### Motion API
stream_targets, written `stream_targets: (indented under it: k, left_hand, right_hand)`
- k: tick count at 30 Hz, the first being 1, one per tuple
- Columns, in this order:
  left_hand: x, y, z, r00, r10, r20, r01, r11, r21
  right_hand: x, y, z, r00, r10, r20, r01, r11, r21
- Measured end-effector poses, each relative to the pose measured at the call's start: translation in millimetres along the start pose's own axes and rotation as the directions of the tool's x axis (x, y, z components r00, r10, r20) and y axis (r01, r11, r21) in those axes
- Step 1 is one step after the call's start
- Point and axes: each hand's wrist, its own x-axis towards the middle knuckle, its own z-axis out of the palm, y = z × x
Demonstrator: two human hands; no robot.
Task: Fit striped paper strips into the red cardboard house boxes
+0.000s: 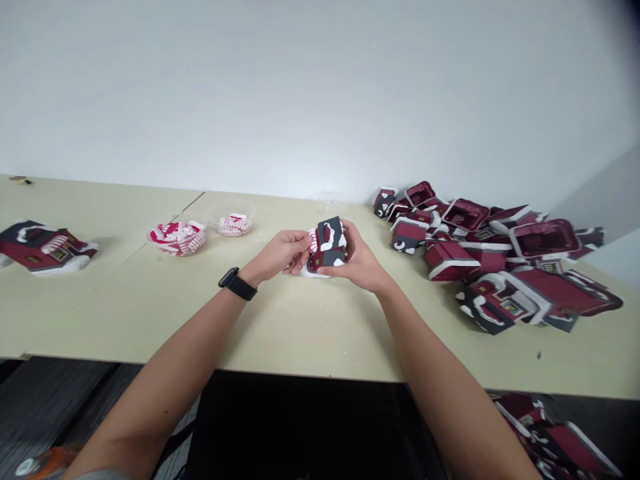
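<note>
My left hand (pixel 285 252) and my right hand (pixel 355 259) together hold a small dark red cardboard house model (pixel 330 244) above the table. It has a dark grey roof with white snow trim. My left fingertips press its left side, near a small red-and-white striped piece (pixel 313 240). My right fingers wrap its right side and partly hide it. A white scrap (pixel 313 272) lies under the hands. A black watch (pixel 237 283) sits on my left wrist.
A clear bowl (pixel 176 239) and a second clear bowl (pixel 234 223) hold red-and-white striped pieces. A similar house (pixel 45 248) lies far left. A large heap of houses (pixel 495 257) covers the table's right side, with more (pixel 555 433) below its front edge.
</note>
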Motion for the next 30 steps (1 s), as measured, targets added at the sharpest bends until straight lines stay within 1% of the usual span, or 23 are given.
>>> stream_targets:
  k: [5,17,23,27,29,30]
  left_hand:
    - [-0.7,0.6,-1.2,1.0,0.003,0.019,-0.003,1.0,0.009]
    - [1.5,-4.3,-6.8,0.997,0.016,0.075,-0.018,0.999,0.027]
    - [-1.1,-0.8,-4.1,0.997,0.02,0.068,-0.026,0.996,0.084]
    - [-2.1,1.0,-5.0,0.999,0.008,0.04,-0.015,0.985,0.172]
    - [-1.6,2.2,-7.1,1.0,0.015,-0.012,-0.012,0.971,0.241]
    - [-1.1,3.0,-8.3,0.997,0.048,-0.054,-0.032,0.961,0.274]
  right_hand:
    - [0.4,-1.1,-0.1,1.0,0.02,0.0,-0.02,1.0,-0.005]
    - [-0.6,-2.4,0.1,1.0,0.011,0.01,-0.011,1.0,0.019]
    - [-0.7,-0.2,-0.1,1.0,0.01,0.018,-0.01,1.0,0.029]
    - [-1.3,-2.9,-1.7,0.998,0.05,0.032,-0.052,0.996,0.069]
    - [-1.9,-6.4,-3.6,0.993,0.097,0.063,-0.103,0.99,0.101]
    - [-2.3,-8.3,-4.7,0.989,0.119,0.084,-0.129,0.984,0.121]
